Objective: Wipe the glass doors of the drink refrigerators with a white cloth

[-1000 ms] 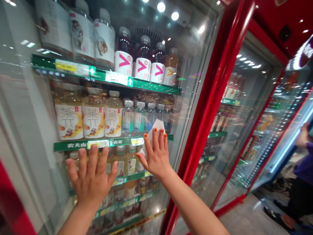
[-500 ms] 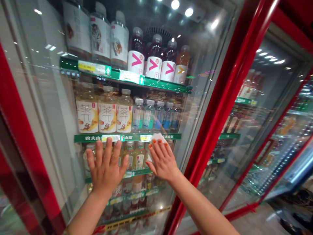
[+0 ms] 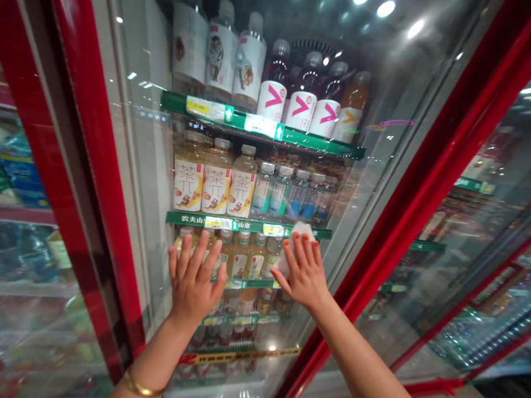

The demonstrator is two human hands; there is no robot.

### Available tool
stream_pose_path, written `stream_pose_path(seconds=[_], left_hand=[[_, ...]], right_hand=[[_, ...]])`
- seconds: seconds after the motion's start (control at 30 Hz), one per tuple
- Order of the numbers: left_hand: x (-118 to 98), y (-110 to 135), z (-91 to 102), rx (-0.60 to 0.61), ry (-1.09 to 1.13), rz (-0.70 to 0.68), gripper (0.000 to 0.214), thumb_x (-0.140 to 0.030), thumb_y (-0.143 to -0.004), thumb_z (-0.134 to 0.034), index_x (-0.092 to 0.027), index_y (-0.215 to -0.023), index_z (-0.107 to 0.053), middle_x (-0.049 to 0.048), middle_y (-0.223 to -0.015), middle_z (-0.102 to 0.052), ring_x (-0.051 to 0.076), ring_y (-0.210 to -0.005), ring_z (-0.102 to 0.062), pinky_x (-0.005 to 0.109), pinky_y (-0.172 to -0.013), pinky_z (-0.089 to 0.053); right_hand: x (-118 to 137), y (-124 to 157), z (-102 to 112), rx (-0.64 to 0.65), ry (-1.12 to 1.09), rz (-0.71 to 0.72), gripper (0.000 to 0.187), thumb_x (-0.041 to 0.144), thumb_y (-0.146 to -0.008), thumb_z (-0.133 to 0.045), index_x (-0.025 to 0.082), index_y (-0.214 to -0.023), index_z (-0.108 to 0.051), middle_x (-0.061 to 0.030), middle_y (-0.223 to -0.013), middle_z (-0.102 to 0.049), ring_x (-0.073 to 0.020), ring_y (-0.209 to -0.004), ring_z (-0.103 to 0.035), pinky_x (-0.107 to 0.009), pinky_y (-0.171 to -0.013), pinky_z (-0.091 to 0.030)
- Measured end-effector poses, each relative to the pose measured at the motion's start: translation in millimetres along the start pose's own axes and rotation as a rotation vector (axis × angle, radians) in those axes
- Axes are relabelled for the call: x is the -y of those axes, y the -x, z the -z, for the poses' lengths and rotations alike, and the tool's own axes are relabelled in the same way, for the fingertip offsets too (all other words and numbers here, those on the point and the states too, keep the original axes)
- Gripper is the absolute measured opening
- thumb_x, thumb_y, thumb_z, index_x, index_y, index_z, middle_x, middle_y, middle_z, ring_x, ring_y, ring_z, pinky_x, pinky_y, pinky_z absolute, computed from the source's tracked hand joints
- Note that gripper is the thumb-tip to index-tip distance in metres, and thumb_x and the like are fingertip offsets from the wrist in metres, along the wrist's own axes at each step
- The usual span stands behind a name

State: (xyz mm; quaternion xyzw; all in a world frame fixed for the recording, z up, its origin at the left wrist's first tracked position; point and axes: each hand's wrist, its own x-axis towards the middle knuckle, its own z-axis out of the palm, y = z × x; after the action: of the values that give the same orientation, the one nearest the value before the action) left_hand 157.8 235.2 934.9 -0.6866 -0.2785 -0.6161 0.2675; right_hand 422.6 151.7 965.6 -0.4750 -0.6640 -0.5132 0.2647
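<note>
A tall glass door (image 3: 352, 193) fills the middle of the view, bordered by a red frame (image 3: 410, 204). Behind it, green-edged shelves (image 3: 336, 146) hold rows of bottles, among them three tea bottles (image 3: 215, 188) with white and yellow labels. The left hand (image 3: 193, 282) is spread flat before the pane, fingers apart and holding nothing; whether its palm meets the glass is hard to tell. The right hand (image 3: 305, 271), also opened out, lies over a white cloth (image 3: 302, 228) against the pane, in front of the second shelf edge's right end. A gold bangle (image 3: 139, 387) circles the left wrist.
</note>
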Motion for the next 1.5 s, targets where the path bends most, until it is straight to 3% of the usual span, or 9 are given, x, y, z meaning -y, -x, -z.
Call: stream_pose_path(seconds=[0.17,0.37,0.5,0.63,0.83,1.03,1.23,1.37,1.5], left_hand=[[14,13,-6.6,-0.019,-0.111,0.054,0.084,-0.028,-0.104,-0.065,-0.024,-0.178,-0.026,0.0032,-0.187,-0.017,0.025,-0.178,-0.003,0.052,-0.146,0.003],[19,21,1.7,-0.028,0.018,0.047,0.079,-0.025,-0.105,-0.058,-0.026,-0.178,-0.028,0.0043,-0.185,-0.026,0.025,-0.177,-0.015,0.054,-0.147,-0.006],[23,38,9.3,0.009,0.019,0.119,0.082,-0.023,-0.104,-0.061,-0.026,-0.178,-0.027,0.0057,-0.186,-0.024,0.026,-0.177,-0.014,0.051,-0.147,-0.008],[26,52,1.2,-0.022,-0.09,0.093,0.083,-0.029,-0.105,-0.062,-0.019,-0.178,-0.025,0.0093,-0.188,-0.018,0.027,-0.178,-0.006,0.05,-0.147,-0.001],[29,59,-1.3,-0.058,-0.011,0.094,0.076,-0.041,-0.113,-0.04,-0.011,-0.179,-0.016,0.0142,-0.188,-0.017,0.027,-0.178,-0.012,0.051,-0.146,-0.009],[28,65,-3.9,-0.074,0.005,0.128,0.077,-0.043,-0.112,-0.041,-0.012,-0.179,-0.017,0.0161,-0.187,-0.022,0.028,-0.177,-0.015,0.054,-0.146,-0.01],[38,73,0.5,-0.085,0.077,0.11,0.079,-0.037,-0.11,-0.043,-0.015,-0.18,-0.014,0.0173,-0.188,-0.017,0.031,-0.178,-0.011,0.063,-0.145,-0.009],[35,66,7.0,-0.03,0.124,0.118,0.082,-0.029,-0.105,-0.054,-0.019,-0.179,-0.021,0.0153,-0.188,-0.021,0.03,-0.177,-0.014,0.06,-0.146,-0.003],[11,38,5.9,-0.082,0.145,0.105,0.089,-0.02,-0.096,-0.068,-0.028,-0.177,-0.031,0.0095,-0.188,-0.024,0.032,-0.176,-0.02,0.059,-0.146,-0.012]], right_hand=[[6,-62,2,-0.089,0.041,-0.339,0.098,0.054,-0.112,-0.05,0.012,-0.181,0.004,-0.0156,-0.189,0.01,-0.0398,-0.177,0.008,-0.074,-0.14,-0.018],[60,-55,-8,0.013,-0.07,0.232,0.076,0.05,-0.114,-0.051,0.022,-0.179,-0.026,0.0033,-0.187,-0.025,-0.0198,-0.179,-0.002,-0.045,-0.147,-0.003],[36,-37,-3,-0.023,-0.013,0.101,0.082,0.048,-0.113,-0.054,0.021,-0.181,-0.016,-0.0002,-0.189,-0.013,-0.0215,-0.178,-0.003,-0.045,-0.147,-0.002],[60,-78,-10,-0.091,0.0,-0.081,0.089,0.042,-0.11,-0.058,0.014,-0.181,-0.012,-0.009,-0.188,-0.018,-0.0258,-0.178,0.004,-0.054,-0.147,-0.001],[90,-82,-18,0.017,-0.088,0.405,0.065,0.041,-0.112,-0.052,0.025,-0.174,-0.042,0.0069,-0.185,-0.032,-0.0166,-0.178,-0.002,-0.043,-0.148,0.0],[73,-113,-9,-0.064,0.054,0.02,0.089,0.045,-0.11,-0.058,0.007,-0.18,-0.017,-0.0148,-0.184,-0.034,-0.0232,-0.178,0.004,-0.051,-0.147,0.003],[120,-69,-29,0.074,-0.04,0.357,0.062,0.048,-0.112,-0.047,0.036,-0.173,-0.043,0.0112,-0.184,-0.037,-0.0134,-0.178,-0.01,-0.042,-0.148,-0.005],[56,-3,-23,0.021,0.025,-0.077,0.085,0.041,-0.11,-0.053,0.018,-0.182,-0.013,-0.0112,-0.189,-0.019,-0.0271,-0.179,0.0,-0.062,-0.145,-0.012],[17,-21,-18,-0.121,0.079,-0.595,0.083,0.04,-0.115,-0.034,0.014,-0.18,0.01,-0.0216,-0.19,0.005,-0.038,-0.178,0.007,-0.082,-0.136,-0.017]])
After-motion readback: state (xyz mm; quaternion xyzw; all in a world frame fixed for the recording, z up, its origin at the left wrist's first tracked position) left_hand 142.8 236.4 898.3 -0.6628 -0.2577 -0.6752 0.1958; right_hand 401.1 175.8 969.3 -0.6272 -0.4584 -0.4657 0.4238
